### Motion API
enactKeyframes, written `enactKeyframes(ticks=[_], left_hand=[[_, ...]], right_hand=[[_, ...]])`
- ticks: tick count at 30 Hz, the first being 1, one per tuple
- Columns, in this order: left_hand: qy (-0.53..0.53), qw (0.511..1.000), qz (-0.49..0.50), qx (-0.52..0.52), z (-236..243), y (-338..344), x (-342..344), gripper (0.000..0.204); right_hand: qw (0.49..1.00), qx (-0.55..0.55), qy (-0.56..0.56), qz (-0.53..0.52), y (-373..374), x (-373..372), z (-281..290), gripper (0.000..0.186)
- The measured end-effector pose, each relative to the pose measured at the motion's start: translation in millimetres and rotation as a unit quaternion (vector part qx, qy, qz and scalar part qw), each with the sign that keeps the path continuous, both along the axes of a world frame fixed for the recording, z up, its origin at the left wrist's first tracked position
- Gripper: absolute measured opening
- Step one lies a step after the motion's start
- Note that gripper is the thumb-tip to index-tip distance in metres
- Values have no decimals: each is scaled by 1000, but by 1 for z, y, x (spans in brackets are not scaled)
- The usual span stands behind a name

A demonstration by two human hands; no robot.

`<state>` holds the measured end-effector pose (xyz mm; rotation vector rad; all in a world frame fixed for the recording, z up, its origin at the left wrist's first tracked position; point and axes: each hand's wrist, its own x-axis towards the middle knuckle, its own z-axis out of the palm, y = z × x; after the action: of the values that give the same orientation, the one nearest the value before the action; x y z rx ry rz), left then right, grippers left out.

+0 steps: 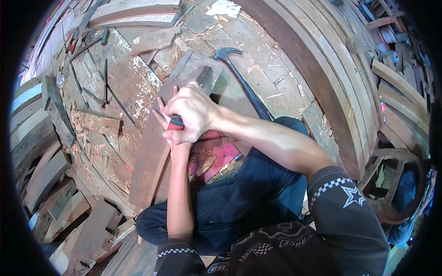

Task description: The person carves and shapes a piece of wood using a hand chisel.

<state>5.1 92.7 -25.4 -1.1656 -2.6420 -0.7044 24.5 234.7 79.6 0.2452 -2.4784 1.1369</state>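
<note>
My right hand (192, 112) is closed on a red-and-black tool handle (176, 124); the tool's working end is hidden. Beneath it, partly covered, my left hand (162, 110) shows fingers stretched apart over a long wooden board (149, 172), with nothing visible in them. The board lies slanting across my lap area, with a dark piece or recess (205, 76) near its far end. A black claw hammer (246, 85) lies to the right of the board. Below my right forearm, a pink surface (221, 158) carries shavings and small wood scraps.
Rods and tools (105, 83) and a loose block (96, 120) lie on the littered floor at left. Stacked offcuts (57, 202) fill the lower left. Long beams (322, 69) run along the right, beside a curved wooden frame (391, 184). A white cloth (223, 9) lies at the back.
</note>
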Motion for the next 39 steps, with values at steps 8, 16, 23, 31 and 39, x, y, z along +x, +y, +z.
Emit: enactKeyframes(ticks=[8,16,23,31,39], left_hand=[[10,1000,4,13,-8,2,-1,58],[-42,994,-41,-96,10,12,-7,60],[-58,990,-20,-127,40,22,-2,49],[-86,994,25,-63,52,23,-2,44],[2,999,13,-47,44,23,-9,33]], right_hand=[[1000,-15,-1,6,2,5,0,49],[999,21,-30,-11,12,-3,1,41],[951,-309,-2,-9,67,-16,23,50],[855,-517,17,-37,108,-16,38,70],[857,-511,40,-58,114,-13,51,70]])
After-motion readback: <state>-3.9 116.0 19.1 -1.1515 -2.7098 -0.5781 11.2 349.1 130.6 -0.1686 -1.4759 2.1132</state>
